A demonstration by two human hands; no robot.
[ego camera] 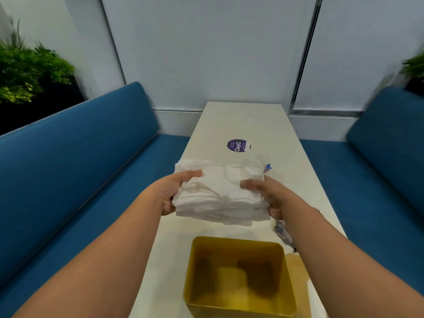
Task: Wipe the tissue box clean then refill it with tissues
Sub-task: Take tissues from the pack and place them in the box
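Yellow box (238, 276) sits open at the near end of a white table (243, 125), nothing inside. Above and beyond it a stack of tissues (220, 193) is held off the table. Left hand (169, 193) and right hand (270, 196) grip its ends, thumbs on top. Beyond lies a purple sticker (238, 145). Blue benches (75, 143) flank the table, pale wall panels behind
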